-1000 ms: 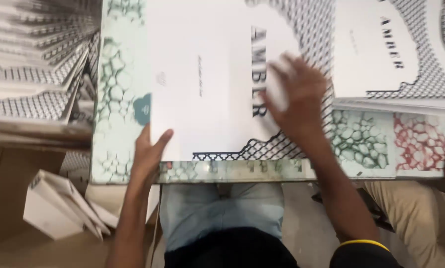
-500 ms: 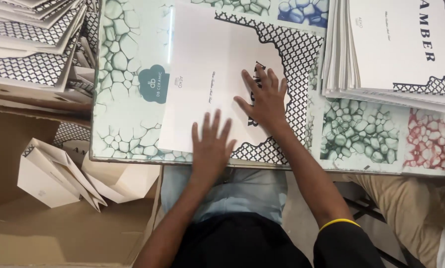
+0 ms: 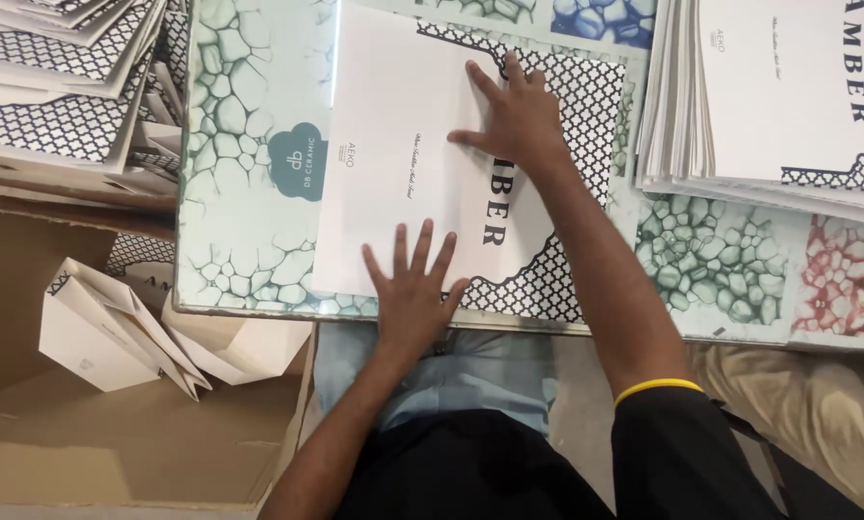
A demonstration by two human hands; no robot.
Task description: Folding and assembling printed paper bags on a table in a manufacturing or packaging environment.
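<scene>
Two hands flat on white card sheet (image 3: 403,164) — left hand (image 3: 413,294) near edge, right hand (image 3: 519,120) farther up

White flat card sheet (image 3: 403,164), black lattice pattern along its right and bottom edges, black lettering mid-sheet. Lies flat, slightly skewed, on the glass worktop (image 3: 249,193) near its front edge. Left hand (image 3: 415,294) flat on bottom edge, right hand (image 3: 519,120) flat on upper part.

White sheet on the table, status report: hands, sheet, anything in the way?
Left hand flat on near edge, right hand flat near far edge, both open. White patterned sheet lying flat on glass table. Nothing on it.
</scene>
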